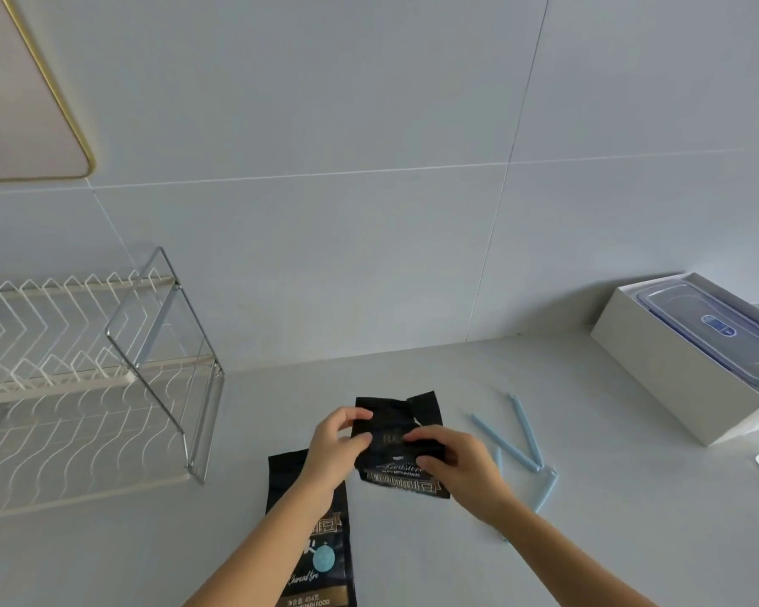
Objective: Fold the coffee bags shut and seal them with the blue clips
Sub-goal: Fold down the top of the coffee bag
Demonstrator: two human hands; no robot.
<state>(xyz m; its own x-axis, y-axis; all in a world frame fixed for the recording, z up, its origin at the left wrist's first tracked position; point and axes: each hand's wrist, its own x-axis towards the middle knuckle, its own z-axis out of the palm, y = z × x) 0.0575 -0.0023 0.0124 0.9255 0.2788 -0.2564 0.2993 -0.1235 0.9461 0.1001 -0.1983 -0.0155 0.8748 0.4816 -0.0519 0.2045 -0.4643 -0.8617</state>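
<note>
Black foil crinkles under both sets of fingertips: the left hand [334,440] pinches the left side of the upper coffee bag [397,444] between thumb and fingers, and the right hand [450,460] presses thumb and fingers onto its right side, so both hands grasp the bag near its middle. The bag's top flap sticks up, creased and uneven, toward the back wall. Below the fingers its front shows pale lettering, of which "Treasure" and "MOUNTAIN" can be made out, above a band of larger characters too blurred to read. This bag lies on the pale countertop [588,541], about midway between its back edge and its near edge. A second coffee bag [321,558] lies flat toward the near edge, partly under the left forearm; it carries a blue round mark, the script "Charcoal fire", "454" and "MOUNTAIN FOOD". Just right of the right hand, several blue clips [518,435] lie loose on the counter, some crossing each other. Toward the back right corner stands a white box [675,378] holding a clear lidded container [715,330] with a blue label too small to read. At the left edge sits a wire dish rack [84,365].
</note>
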